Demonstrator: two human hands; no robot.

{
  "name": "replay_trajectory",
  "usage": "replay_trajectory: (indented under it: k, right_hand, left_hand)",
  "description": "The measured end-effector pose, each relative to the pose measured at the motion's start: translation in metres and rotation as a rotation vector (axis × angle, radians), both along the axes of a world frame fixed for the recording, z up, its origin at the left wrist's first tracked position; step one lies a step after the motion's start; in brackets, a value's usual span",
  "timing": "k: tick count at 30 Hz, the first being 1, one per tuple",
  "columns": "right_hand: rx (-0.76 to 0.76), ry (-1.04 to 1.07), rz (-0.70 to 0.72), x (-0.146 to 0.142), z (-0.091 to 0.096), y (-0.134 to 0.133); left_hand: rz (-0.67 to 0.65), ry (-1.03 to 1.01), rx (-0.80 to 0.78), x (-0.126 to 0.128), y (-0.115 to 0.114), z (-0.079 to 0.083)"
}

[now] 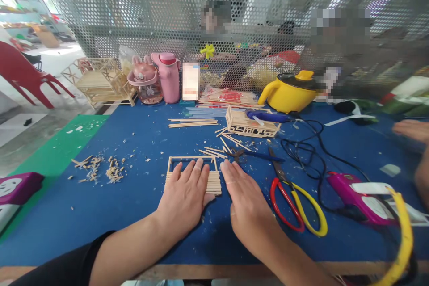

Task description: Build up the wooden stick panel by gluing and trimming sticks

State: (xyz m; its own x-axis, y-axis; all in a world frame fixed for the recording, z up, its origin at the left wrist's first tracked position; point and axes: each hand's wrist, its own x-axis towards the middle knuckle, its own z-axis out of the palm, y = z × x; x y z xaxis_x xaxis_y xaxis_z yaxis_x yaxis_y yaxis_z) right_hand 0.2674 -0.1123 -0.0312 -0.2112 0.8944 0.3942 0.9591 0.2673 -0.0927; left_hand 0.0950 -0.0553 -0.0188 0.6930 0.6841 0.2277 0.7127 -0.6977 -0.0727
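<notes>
A small panel of thin wooden sticks (213,184) lies on the blue table mat (134,214), with an open frame at its far end. My left hand (185,194) rests flat over the panel, fingers stretched out, hiding its middle. Beside the panel's right edge, my right hand (247,196) lies with straight fingers, palm side down and nothing visible in it; whether it touches the edge I cannot tell. Just beyond its fingertips are blue-handled pliers (256,155) and loose short sticks (214,152). Scissors with red and yellow handles (295,205) lie to its right.
A stick-built frame (253,123) carries a blue glue gun (268,116) with a black cord. Behind stand a yellow pot (290,94), pink bottle (170,78) and phone (191,81). Stick scraps (115,170) lie left. Another person's hand (412,130) shows at far right.
</notes>
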Motion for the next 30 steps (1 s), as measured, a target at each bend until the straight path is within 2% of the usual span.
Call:
replay_trajectory:
  k: [5, 9, 14, 17, 20, 26, 30]
  right_hand:
    - [-0.133, -0.166, 0.007, -0.018, 0.005, 0.003]
    - [-0.247, -0.182, -0.016, -0.021, 0.017, 0.006]
    - [-0.224, -0.131, -0.047, -0.019, 0.019, -0.002]
    - [-0.166, -0.094, -0.087, -0.020, 0.015, -0.006]
    - [-0.170, -0.105, -0.073, -0.024, 0.015, -0.005]
    - [-0.310, -0.137, -0.068, -0.032, 0.020, 0.003]
    - [-0.294, -0.005, -0.025, -0.024, 0.015, -0.001]
  left_hand:
    - [-0.012, 0.006, -0.012, 0.000, 0.001, -0.002]
    - [-0.012, -0.018, 0.003, 0.001, 0.001, -0.003]
    - [0.007, -0.073, 0.039, -0.010, -0.005, 0.007]
    - [0.129, -0.126, 0.087, -0.027, -0.014, 0.013]
    - [0.246, -0.097, 0.075, -0.042, -0.019, 0.008]
    - [0.243, -0.013, 0.007, -0.042, -0.016, -0.007]
    - [0.239, -0.041, 0.002, -0.043, -0.021, 0.000]
